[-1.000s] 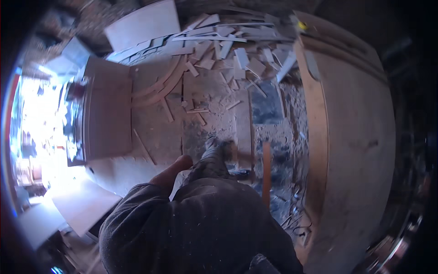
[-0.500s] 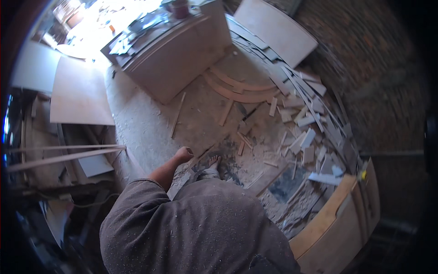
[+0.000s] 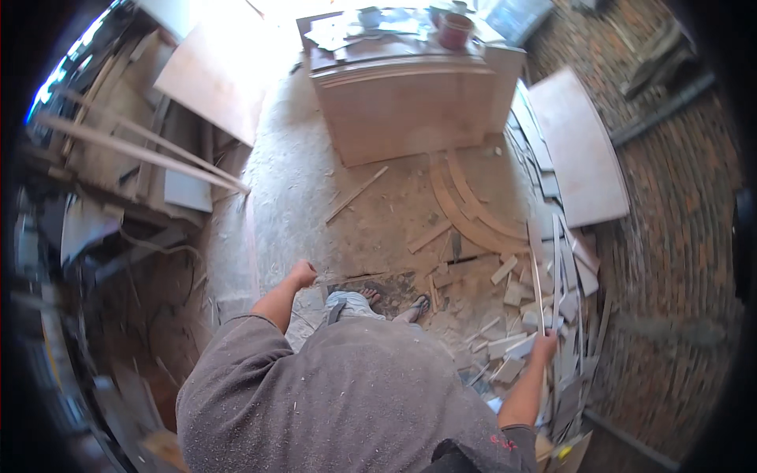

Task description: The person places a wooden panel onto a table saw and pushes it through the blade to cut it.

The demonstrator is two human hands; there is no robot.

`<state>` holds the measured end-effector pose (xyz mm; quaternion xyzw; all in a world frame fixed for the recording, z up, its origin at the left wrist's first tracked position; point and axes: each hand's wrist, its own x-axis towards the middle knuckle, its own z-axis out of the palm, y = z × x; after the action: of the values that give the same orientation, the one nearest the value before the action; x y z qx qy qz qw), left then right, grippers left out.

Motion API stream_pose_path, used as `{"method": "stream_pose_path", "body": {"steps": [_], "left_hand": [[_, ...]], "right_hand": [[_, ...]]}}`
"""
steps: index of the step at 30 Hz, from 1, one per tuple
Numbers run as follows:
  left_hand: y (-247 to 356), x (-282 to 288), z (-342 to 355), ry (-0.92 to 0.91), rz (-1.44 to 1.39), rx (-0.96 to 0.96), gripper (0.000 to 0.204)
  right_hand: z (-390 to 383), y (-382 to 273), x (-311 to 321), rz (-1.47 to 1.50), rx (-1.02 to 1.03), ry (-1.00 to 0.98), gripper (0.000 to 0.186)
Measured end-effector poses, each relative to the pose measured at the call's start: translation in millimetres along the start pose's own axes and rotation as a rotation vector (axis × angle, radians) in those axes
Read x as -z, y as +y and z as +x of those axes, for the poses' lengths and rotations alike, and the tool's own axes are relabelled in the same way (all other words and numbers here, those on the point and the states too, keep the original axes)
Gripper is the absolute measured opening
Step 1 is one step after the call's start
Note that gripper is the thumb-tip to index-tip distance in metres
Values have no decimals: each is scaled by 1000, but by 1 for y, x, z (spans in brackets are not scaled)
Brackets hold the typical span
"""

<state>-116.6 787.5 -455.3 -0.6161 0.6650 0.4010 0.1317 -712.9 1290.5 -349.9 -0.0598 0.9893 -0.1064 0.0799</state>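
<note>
At your far left, two long, pale wooden strips (image 3: 146,154) are slanting down toward the floor (image 3: 288,201). Your left hand (image 3: 303,274) is forming a loose fist above the floor, with nothing showing in it. Ahead, a narrow batten (image 3: 356,195) is lying apart from the stacked wooden panels (image 3: 410,114), and curved wooden pieces (image 3: 461,213) are resting beside them. Farther right, your right hand (image 3: 544,344) is closing its fingers around the near end of a thin wooden strip (image 3: 537,276), which is pointing away from you over the offcuts (image 3: 516,293); you are probably handling something light, fairly stiff but whippy along its length, dusty and prone to splintering or snapping, so gripping nearer its middle, across the flat faces, should be balancing it better
</note>
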Motion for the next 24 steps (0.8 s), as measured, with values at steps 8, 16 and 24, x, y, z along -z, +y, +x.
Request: {"method": "stream_pose_path", "body": {"steps": [8,16,24], "left_hand": [[-6,-91,-141,124,84,193,45],[-73,-157,-183,2,-336,450,54],[-127,-69,-96,-45,-545,401,45]], "right_hand": [[-42,-142,-165,-93,632,-883,23],[-66,-239,-135,-47,815,-918,23],[-34,-285,-100,100,421,-752,16]]}}
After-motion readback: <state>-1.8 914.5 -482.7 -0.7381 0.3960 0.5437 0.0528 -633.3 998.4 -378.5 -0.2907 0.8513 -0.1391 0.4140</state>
